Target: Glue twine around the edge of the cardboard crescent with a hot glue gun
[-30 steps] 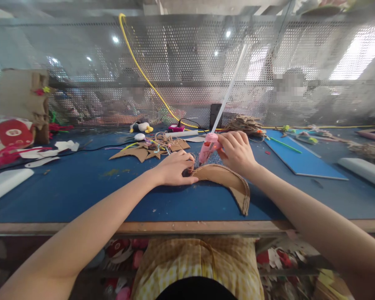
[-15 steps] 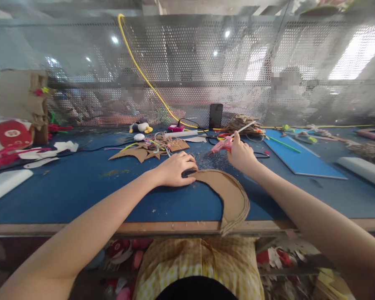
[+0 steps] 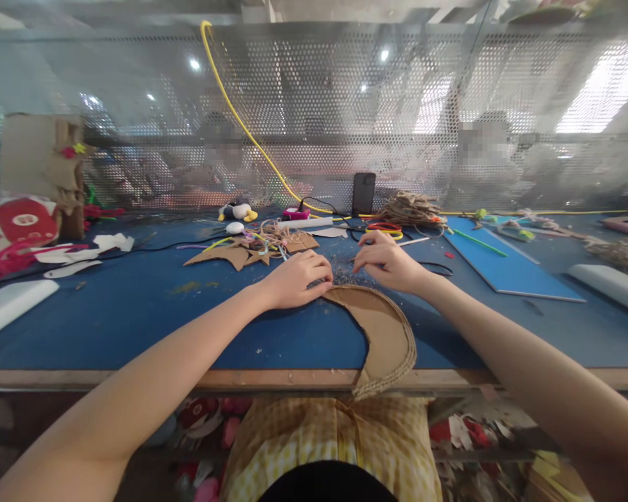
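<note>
A crescent of layered cardboard [image 3: 392, 328] lies at the front edge of a blue worktop [image 3: 136, 324], between two bare hands.

The left hand [image 3: 299, 280] pinches the upper tip of the crescent, while the lower tip reaches over the wooden front edge; the right hand [image 3: 387, 261] is above the worktop with half-bent fingers, and I cannot tell whether it holds something. Along the back edge stands a perforated metal screen [image 3: 314, 97], with a yellow cable [image 3: 243, 125] hanging before it and a black phone [image 3: 363, 194] upright near its foot. Toward the right edge lies a blue board [image 3: 513, 268], and at the left edge a white block [image 3: 13, 307]. In the dim space below the worktop, red and white pieces [image 3: 463, 431] are heaped together.
</note>
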Demonstrator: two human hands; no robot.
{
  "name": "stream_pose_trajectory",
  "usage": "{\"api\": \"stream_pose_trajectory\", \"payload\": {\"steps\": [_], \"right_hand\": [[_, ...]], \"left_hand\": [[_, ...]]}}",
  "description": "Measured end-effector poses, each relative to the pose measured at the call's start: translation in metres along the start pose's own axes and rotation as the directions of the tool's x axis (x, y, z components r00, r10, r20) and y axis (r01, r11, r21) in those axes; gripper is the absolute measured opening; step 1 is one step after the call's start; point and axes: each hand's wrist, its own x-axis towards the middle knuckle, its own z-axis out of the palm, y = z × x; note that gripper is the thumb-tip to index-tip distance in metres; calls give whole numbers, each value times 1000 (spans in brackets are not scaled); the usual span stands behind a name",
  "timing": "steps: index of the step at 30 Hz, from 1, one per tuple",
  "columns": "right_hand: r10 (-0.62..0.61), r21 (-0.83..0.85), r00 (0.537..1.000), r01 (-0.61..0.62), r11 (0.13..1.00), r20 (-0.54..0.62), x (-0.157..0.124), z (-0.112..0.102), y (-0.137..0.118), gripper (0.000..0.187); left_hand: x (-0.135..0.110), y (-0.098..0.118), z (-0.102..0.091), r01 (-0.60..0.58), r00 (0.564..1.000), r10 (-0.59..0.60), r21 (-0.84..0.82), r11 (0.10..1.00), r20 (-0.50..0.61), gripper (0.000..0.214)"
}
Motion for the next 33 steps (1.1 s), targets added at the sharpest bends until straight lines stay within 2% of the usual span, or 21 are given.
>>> {"api": "stream_pose_trajectory", "payload": {"steps": [4, 10, 20, 25, 33], "right_hand": [[-144, 68, 987, 139, 988, 76, 0, 4, -10, 32], [-209, 20, 974, 208, 978, 91, -2, 9, -8, 32], [-252, -36, 956, 260, 965, 148, 1, 9, -16, 26], [-212, -19, 968, 216, 976, 134, 0, 12, -14, 28], [-240, -21, 961, 245, 969, 134, 0, 14, -13, 31]], "left_hand": [[0, -2, 2, -2, 1000, 2, 4, 1000, -18, 25], [0, -4, 5, -6, 1000, 7, 23, 1000, -23, 21], [0, -5, 8, 4, 1000, -3, 49, 999, -17, 20], [0, -6, 9, 5, 1000, -4, 64, 998, -10, 20], [0, -6, 8, 6, 1000, -6, 71, 997, -6, 18]]}}
